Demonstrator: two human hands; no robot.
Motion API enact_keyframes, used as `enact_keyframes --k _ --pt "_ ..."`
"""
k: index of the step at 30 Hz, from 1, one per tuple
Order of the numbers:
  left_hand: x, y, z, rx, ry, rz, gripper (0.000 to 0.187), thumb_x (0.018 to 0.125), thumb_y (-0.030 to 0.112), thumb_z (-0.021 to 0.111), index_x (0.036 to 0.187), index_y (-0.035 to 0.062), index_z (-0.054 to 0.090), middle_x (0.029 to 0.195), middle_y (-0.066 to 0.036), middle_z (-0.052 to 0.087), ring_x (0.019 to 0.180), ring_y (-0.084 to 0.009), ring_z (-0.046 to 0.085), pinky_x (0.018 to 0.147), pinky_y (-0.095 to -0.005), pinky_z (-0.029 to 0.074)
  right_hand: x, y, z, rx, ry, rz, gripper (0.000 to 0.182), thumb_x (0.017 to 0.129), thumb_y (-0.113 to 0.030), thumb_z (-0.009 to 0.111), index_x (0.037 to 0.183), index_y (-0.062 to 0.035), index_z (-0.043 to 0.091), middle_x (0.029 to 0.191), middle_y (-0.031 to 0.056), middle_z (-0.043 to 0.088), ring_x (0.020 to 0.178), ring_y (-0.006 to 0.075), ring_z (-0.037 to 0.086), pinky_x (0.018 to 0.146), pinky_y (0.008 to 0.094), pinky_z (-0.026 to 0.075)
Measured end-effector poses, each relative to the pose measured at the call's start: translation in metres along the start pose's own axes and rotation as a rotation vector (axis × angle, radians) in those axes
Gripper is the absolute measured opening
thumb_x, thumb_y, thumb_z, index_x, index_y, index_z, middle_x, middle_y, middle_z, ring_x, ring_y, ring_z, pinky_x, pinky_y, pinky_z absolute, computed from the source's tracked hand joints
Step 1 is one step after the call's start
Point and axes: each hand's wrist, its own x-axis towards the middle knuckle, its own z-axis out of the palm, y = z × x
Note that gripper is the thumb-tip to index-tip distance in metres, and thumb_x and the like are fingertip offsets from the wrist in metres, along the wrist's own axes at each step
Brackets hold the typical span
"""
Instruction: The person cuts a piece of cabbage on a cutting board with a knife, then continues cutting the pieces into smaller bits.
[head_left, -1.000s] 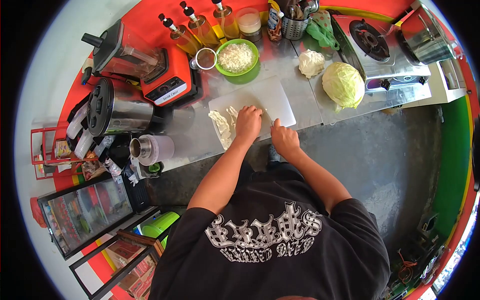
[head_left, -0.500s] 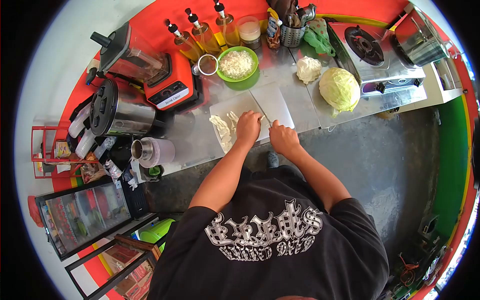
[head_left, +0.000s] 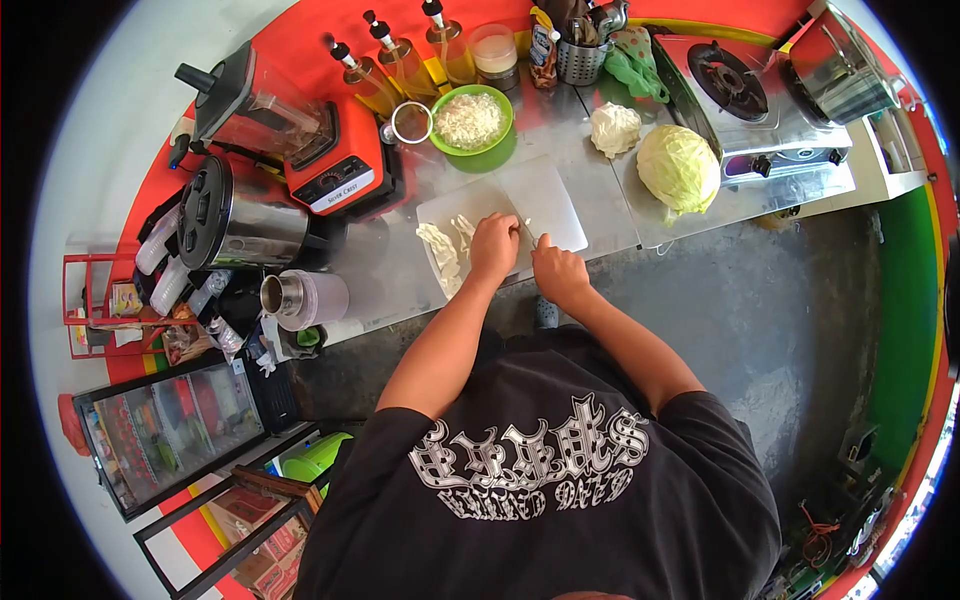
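Note:
A white cutting board [head_left: 557, 212] lies on the metal counter. My right hand [head_left: 560, 272] is closed round the handle of a knife [head_left: 514, 205], whose thin blade slants up and left across the board. Left of the blade, my left hand [head_left: 494, 247] presses down on the board with its fingers curled together. They seem to hold a piece of cabbage, mostly hidden under them. Pale cabbage pieces [head_left: 440, 254] lie along the board's left side. A small white scrap sits beside the blade. Behind the board stands a green bowl [head_left: 486, 157] heaped with shredded cabbage.
To the right are a whole cabbage [head_left: 679, 172], a smaller pale chunk [head_left: 615, 130] and a gas stove [head_left: 760, 130]. A red blender [head_left: 345, 165], a large steel pot [head_left: 262, 225] and a flask [head_left: 318, 302] stand left. Oil bottles [head_left: 402, 66] line the back wall.
My right hand has shifted slightly left and up with the knife, closer to my left hand. My left hand has moved a little left and up. The cabbage pieces lie much as before.

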Motion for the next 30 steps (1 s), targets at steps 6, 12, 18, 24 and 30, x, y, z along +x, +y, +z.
enact_keyframes --k 6,12,18,24,30 --pt "-0.001 -0.003 0.003 -0.065 0.041 -0.016 0.004 0.082 0.004 0.067 0.082 0.0 0.068 0.082 -0.019 0.064 0.083 -0.0398 0.063 0.074 -0.0484 0.05 0.001 0.001 -0.015 -0.027 0.021 -0.043 0.029 0.104 -0.03 0.053 0.101 -0.0013 0.051 0.078 0.0195 0.073 0.075 0.0384 0.074 0.065 0.0489 0.059" --pt "-0.002 -0.012 0.008 -0.304 0.023 -0.157 0.008 0.08 0.005 0.073 0.083 -0.0009 0.068 0.077 -0.015 0.064 0.071 -0.0326 0.064 0.067 -0.0422 0.05 0.003 0.0 -0.002 0.024 0.004 0.005 0.029 0.104 -0.03 0.054 0.099 -0.0011 0.052 0.077 0.0196 0.073 0.075 0.0385 0.074 0.066 0.049 0.059" --pt "-0.005 -0.017 0.009 -0.298 0.042 -0.15 0.008 0.081 0.004 0.074 0.086 -0.0005 0.069 0.079 -0.014 0.066 0.071 -0.0281 0.063 0.067 -0.039 0.05 0.003 -0.004 -0.009 -0.03 0.029 -0.034 0.03 0.104 -0.03 0.055 0.101 -0.0012 0.051 0.077 0.0198 0.073 0.074 0.0381 0.075 0.064 0.0484 0.059" --pt "-0.01 -0.014 0.007 -0.309 0.059 -0.178 0.014 0.084 0.009 0.076 0.093 -0.001 0.072 0.085 -0.013 0.07 0.075 -0.0237 0.065 0.072 -0.0362 0.052 0.01 -0.008 -0.004 -0.031 -0.01 0.01 0.029 0.104 -0.03 0.054 0.1 -0.0013 0.051 0.078 0.0203 0.073 0.076 0.0381 0.075 0.066 0.0478 0.06" --pt "-0.017 -0.02 0.015 -0.295 0.179 -0.044 0.013 0.083 0.007 0.075 0.093 -0.0001 0.072 0.086 -0.013 0.068 0.077 -0.0273 0.065 0.074 -0.0371 0.052 0.006 -0.017 -0.012 -0.114 0.01 -0.004 0.03 0.104 -0.032 0.056 0.1 -0.0031 0.052 0.078 0.0164 0.075 0.075 0.036 0.076 0.064 0.0443 0.061"
